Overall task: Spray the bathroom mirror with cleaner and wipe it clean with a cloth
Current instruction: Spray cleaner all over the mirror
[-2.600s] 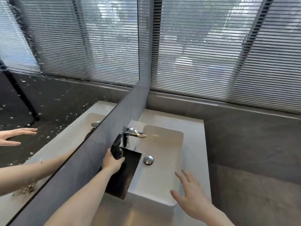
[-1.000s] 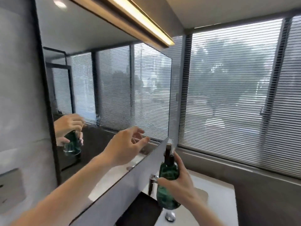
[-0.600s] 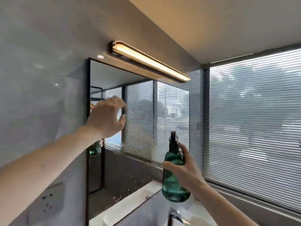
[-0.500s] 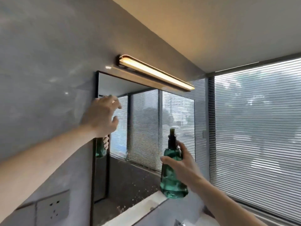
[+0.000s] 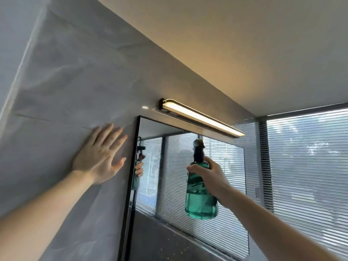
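Observation:
The black-framed bathroom mirror [image 5: 175, 185] hangs on the grey tiled wall and reflects the window blinds. My right hand [image 5: 211, 178] grips a green translucent spray bottle [image 5: 200, 198] with a black nozzle, held upright in front of the mirror's upper part. My left hand [image 5: 99, 157] lies flat with spread fingers on the wall tile just left of the mirror's frame. Droplets speckle the mirror's lower area. No cloth is in view.
A lit bar lamp [image 5: 201, 117] is mounted just above the mirror. Windows with horizontal blinds [image 5: 305, 166] fill the right side. The ceiling [image 5: 226, 44] is close overhead. The sink below is out of frame.
My view tilted further upward. My left hand moved from the mirror's upper left corner onto the wall tile and spread flat. The right hand raised the bottle a little.

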Demonstrator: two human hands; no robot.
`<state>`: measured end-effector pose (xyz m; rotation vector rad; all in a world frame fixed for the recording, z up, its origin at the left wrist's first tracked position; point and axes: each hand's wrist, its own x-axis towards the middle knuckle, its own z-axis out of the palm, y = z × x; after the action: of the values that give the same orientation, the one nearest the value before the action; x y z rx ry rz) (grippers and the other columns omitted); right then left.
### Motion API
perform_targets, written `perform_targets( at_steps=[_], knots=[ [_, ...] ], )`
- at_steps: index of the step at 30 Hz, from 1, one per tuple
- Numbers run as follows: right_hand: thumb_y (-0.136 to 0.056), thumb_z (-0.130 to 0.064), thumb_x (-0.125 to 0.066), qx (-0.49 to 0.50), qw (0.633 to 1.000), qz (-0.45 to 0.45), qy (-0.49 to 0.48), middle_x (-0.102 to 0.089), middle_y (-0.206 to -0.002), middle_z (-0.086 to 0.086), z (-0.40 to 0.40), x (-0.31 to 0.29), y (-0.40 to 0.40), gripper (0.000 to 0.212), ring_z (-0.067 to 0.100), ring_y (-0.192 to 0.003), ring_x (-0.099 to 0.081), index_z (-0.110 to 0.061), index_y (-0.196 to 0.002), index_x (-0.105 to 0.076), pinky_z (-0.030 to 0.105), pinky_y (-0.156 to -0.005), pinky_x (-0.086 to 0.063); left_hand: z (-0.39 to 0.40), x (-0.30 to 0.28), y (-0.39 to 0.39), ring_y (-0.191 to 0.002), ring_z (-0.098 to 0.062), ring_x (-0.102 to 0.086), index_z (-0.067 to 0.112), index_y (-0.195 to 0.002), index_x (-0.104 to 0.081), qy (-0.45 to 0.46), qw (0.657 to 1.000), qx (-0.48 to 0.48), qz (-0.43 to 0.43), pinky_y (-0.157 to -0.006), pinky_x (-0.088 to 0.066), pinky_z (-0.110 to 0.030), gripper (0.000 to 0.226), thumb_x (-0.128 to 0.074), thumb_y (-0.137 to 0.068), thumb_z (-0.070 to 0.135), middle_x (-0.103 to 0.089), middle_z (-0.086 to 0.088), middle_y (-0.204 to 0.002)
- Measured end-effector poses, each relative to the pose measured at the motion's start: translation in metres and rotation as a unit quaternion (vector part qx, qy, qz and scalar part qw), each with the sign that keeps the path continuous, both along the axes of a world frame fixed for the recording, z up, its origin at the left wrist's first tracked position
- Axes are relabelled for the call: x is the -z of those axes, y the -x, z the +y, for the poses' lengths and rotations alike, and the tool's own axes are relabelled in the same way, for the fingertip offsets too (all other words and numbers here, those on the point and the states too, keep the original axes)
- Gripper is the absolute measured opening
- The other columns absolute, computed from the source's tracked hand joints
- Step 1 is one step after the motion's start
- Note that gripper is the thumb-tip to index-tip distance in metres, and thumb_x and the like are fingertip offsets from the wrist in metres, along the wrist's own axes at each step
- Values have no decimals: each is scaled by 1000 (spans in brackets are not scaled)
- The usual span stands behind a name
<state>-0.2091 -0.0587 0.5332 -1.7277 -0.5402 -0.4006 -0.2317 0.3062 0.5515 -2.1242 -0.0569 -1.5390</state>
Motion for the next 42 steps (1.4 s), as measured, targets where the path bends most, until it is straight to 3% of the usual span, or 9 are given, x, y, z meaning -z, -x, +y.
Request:
perform_targets(
  at_steps=[4,9,12,16,18,26,35,39,42],
  knots=[
    [-80,-30,-84,-21,999,16,-19,-77,-97,15,20,-3,-22,55,31,-80,-76,-20,-129,-62,42,-71,-63,-8,3,-14,-160,-42,-20,11,-158,-45,-2,999,-21,-31,-127,-15,-65,86,-37,-91,65,-31,-16,-170],
    [-54,-44,-84,-49,997,26,-49,-77,-106,19,44,-8,-39,81,35,-83,-72,-24,-129,-62,54,-87,-62,-4,4,-20,-161,-44,-15,11,-160,-39,-19,998,-18,-48,-128,-12,-66,88,-35,-92,65,-26,-19,-171],
    [-47,-41,-81,-69,995,15,-67,-75,-104,27,52,-9,-47,77,37,-80,-73,-21,-119,-66,61,-86,-62,-3,6,-22,-162,-43,-3,14,-164,-28,-16,998,-42,-37,-129,-6,-65,90,-31,-92,68,-16,-17,-174],
    [-48,-33,-83,-92,991,14,-92,-76,-102,27,58,-3,-57,74,50,-96,-75,-22,-120,-69,62,-90,-60,-4,7,-22,-163,-42,1,15,-164,-19,-19,998,-55,-31,-129,-2,-64,90,-26,-91,68,-10,-17,-174],
    [-58,-24,-79,-116,987,20,-106,-78,-101,22,59,-1,-61,68,46,-99,-77,-24,-126,-69,58,-93,-60,-5,7,-23,-163,-43,-1,14,-164,-20,-21,998,-55,-30,-129,-3,-64,90,-27,-91,67,-11,-18,-174],
    [-42,-32,-80,-106,988,10,-109,-77,-89,17,50,9,-58,77,36,-83,-77,-18,-118,-72,55,-87,-61,-5,7,-21,-162,-43,-5,11,-165,-29,-24,998,-57,-23,-129,-8,-65,91,-33,-92,65,-14,-19,-174],
    [-67,-24,-80,-112,985,-7,-129,-79,-91,16,3,23,-64,62,37,-85,-78,-20,-127,-67,48,-79,-62,-5,9,-25,-162,-43,-12,9,-163,-35,-31,997,-52,-44,-128,-12,-65,92,-36,-90,65,-20,-19,-173],
    [-92,-20,-77,-88,979,12,-186,-78,-86,17,-17,37,-66,33,36,-79,-76,-10,-122,-70,45,-76,-61,-6,9,-24,-161,-43,-16,7,-161,-39,-34,997,-46,-54,-129,-11,-65,92,-37,-88,63,-25,-19,-172],
    [-89,-12,-77,-75,982,22,-173,-75,-82,18,-29,43,-67,32,34,-72,-74,-5,-119,-70,39,-68,-59,-8,9,-24,-160,-44,-18,6,-160,-42,-31,997,-40,-61,-129,-10,-64,91,-39,-87,61,-27,-18,-171]
  ],
)
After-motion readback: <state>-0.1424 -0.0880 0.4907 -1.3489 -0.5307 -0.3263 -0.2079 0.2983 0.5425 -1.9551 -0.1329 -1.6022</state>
